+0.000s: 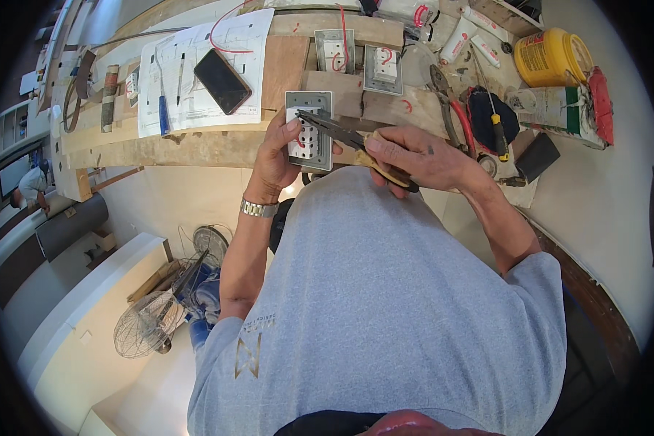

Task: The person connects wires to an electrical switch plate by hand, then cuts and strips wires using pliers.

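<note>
My left hand [273, 158] grips a grey-framed electrical socket plate [321, 158] by its left side. White terminal blocks and a short bit of red wire show on the plate's upturned back. Closed round the yellowish handles of long-nose pliers [339, 133], my right hand [423, 154] keeps their tips on the upper left of the white blocks. What the jaws touch there is too small to tell. Beyond, on the bench, lie a second socket plate [329, 64] with a red wire rising from it and a third plate [392, 81].
The wooden bench [232, 149] carries a paper drawing [155, 87], a phone [222, 81] and a blue-handled screwdriver [163, 120]. Rightward are red-handled cutters [463, 127], a yellow-handled screwdriver [499, 134], white tubes [458, 40] and a yellow tub [548, 58]. A fan [147, 325] stands lower left.
</note>
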Action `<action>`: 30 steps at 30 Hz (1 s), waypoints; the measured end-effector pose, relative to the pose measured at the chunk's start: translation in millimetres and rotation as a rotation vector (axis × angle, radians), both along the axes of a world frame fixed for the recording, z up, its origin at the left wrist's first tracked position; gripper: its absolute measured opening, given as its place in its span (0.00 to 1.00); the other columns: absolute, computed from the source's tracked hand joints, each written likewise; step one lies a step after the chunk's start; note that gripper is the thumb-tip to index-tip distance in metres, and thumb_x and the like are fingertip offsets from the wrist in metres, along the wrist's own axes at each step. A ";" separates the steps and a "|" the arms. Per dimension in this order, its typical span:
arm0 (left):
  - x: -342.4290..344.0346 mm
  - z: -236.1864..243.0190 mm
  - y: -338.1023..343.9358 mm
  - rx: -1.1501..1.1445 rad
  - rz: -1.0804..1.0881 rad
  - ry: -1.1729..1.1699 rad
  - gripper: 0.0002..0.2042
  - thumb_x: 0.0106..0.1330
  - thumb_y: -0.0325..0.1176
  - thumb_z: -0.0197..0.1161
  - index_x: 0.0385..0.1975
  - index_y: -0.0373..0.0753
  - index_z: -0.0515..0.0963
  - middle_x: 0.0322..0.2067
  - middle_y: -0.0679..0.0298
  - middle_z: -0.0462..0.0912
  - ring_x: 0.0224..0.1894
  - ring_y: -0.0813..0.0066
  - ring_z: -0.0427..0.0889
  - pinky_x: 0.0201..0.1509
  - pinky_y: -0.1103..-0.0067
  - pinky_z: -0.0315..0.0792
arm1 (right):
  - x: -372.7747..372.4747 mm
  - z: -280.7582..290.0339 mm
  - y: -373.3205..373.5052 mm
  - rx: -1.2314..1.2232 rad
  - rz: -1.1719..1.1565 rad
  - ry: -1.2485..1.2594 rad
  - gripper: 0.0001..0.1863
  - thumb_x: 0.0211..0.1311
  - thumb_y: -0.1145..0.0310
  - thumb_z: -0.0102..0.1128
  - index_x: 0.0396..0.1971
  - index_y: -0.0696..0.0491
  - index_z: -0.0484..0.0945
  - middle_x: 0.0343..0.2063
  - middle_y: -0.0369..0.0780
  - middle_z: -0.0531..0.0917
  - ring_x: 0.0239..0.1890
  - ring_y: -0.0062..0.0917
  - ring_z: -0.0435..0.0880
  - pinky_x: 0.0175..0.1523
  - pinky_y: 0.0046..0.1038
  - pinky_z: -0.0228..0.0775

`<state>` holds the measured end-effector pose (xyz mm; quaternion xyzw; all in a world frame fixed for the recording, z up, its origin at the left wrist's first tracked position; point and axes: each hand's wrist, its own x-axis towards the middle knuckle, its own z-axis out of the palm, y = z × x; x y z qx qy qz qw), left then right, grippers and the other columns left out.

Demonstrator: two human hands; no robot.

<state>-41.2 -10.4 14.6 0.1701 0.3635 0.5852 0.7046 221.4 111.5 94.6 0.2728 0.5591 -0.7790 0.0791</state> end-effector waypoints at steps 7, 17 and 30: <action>-17.8 29.1 16.6 0.032 -0.047 0.474 0.31 0.65 0.37 0.77 0.63 0.29 0.72 0.46 0.52 0.89 0.40 0.62 0.93 0.49 0.71 0.88 | 0.4 -10.7 -7.4 0.012 0.007 0.012 0.31 0.85 0.41 0.46 0.31 0.54 0.76 0.22 0.33 0.80 0.18 0.17 0.77 0.27 0.25 0.66; -23.9 43.4 39.9 0.125 -0.111 0.970 0.32 0.62 0.38 0.84 0.61 0.31 0.76 0.50 0.57 0.88 0.49 0.71 0.89 0.54 0.72 0.85 | 4.2 -20.5 -12.4 -0.104 -0.148 0.037 0.28 0.87 0.43 0.44 0.31 0.52 0.69 0.25 0.37 0.81 0.18 0.18 0.75 0.24 0.23 0.62; -12.7 40.3 46.2 0.146 -0.070 0.895 0.29 0.63 0.38 0.83 0.58 0.30 0.77 0.48 0.57 0.88 0.48 0.72 0.89 0.51 0.76 0.85 | 12.0 -50.2 -15.9 -0.453 -0.264 0.161 0.28 0.86 0.43 0.45 0.31 0.51 0.68 0.24 0.38 0.81 0.18 0.18 0.75 0.24 0.23 0.66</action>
